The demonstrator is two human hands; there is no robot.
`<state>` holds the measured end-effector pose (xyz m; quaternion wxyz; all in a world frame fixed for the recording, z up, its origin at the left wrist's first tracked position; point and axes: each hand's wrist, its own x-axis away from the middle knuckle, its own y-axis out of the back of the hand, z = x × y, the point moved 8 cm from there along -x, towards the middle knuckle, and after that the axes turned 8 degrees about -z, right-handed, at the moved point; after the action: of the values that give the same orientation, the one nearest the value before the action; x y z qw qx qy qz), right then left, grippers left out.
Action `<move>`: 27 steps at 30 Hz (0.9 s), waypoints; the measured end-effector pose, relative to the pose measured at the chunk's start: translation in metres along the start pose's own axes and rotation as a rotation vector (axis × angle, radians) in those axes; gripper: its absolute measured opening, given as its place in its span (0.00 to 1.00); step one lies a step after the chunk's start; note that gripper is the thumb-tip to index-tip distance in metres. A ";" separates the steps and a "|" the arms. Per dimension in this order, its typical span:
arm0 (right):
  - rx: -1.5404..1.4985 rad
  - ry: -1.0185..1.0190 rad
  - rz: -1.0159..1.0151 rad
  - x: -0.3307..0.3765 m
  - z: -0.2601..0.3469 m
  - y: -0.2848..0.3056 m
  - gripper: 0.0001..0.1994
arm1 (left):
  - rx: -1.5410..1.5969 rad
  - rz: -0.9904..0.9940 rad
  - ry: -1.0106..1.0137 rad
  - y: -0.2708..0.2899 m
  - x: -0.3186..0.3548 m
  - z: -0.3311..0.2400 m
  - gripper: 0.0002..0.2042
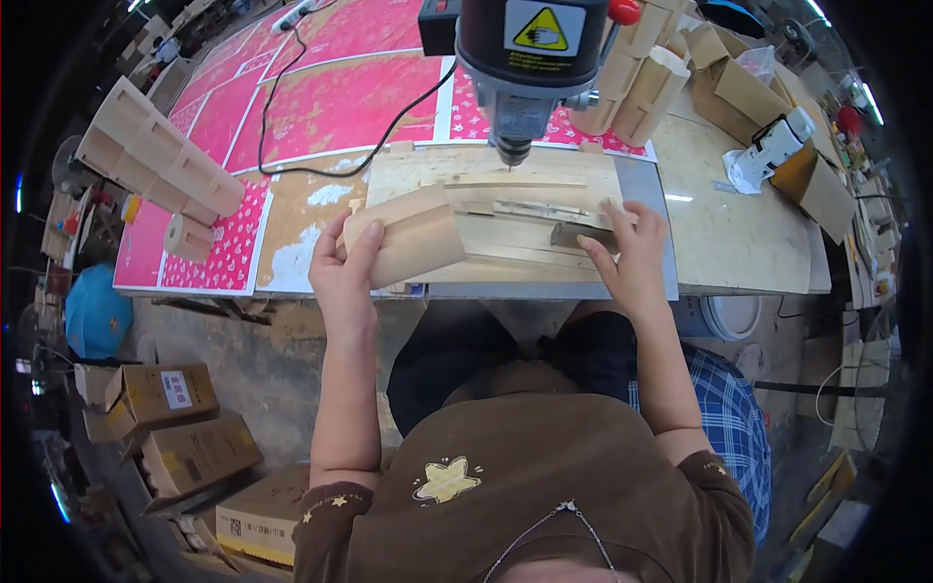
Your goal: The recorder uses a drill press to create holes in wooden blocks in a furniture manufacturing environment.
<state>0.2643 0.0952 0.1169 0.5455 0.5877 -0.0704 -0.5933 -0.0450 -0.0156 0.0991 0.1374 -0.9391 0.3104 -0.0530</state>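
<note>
In my left hand (348, 255) is a pale wooden block (413, 238) with a rounded face and a groove along it, thumb on top. It is held tilted over the left side of a wooden jig (525, 262). My right hand (632, 248) is at the jig's right side, its thumb and fingers around a short dark cylinder (573, 235); the palm hides part of the cylinder. Thin wooden strips (544, 211) run across the jig behind it. Above hangs a drill press (530, 73), its chuck (513, 151) and thin bit pointing down at the jig, apart from both hands.
Stacked wooden pieces stand at the left (160, 155) and behind the drill at the right (651, 92). A black cable (340, 170) loops over the pink-patterned sheet (340, 97). At right are an open carton (821, 189) and a white bottle-like object (773, 146). Cartons (199, 457) lie on the floor at left.
</note>
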 end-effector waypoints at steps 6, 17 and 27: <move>-0.269 0.030 0.041 0.002 -0.009 -0.032 0.18 | -0.258 0.052 0.139 -0.003 -0.006 0.051 0.27; -0.259 0.057 0.075 -0.001 -0.002 -0.033 0.17 | -0.315 0.097 0.188 -0.019 0.013 0.074 0.29; -0.200 0.072 -0.022 0.000 -0.009 -0.035 0.20 | -0.345 0.355 0.082 -0.059 0.033 0.090 0.32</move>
<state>0.2517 0.1143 0.0888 0.5971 0.5520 0.0150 -0.5819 0.0319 0.0302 0.0302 -0.0304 -0.8765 0.4802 -0.0126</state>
